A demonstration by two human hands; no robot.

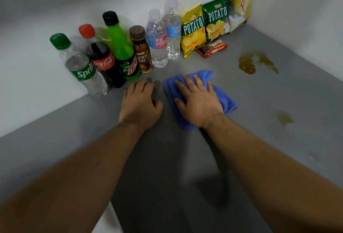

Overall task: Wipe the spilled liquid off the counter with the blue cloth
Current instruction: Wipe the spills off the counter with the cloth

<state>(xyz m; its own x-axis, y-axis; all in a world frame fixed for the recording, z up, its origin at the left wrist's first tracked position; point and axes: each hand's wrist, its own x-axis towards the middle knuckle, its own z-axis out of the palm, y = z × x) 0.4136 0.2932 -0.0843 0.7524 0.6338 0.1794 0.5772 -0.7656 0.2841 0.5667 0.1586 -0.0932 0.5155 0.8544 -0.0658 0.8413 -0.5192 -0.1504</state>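
Note:
A folded blue cloth (225,97) lies on the grey counter (185,158) in the middle of the view. My right hand (198,102) presses flat on top of it, fingers spread. My left hand (139,102) rests on the bare counter just left of the cloth, fingers curled down, holding nothing. A brownish spill (248,64) spreads on the counter at the far right, well beyond the cloth. A smaller brownish patch (284,118) sits to the right of the cloth.
Several bottles line the back wall: Sprite (81,69), Coca-Cola (104,60), Mountain Dew (124,50), a brown coffee bottle (142,50), two water bottles (157,39). Chip bags (194,32) and a red snack pack (213,48) stand near the corner.

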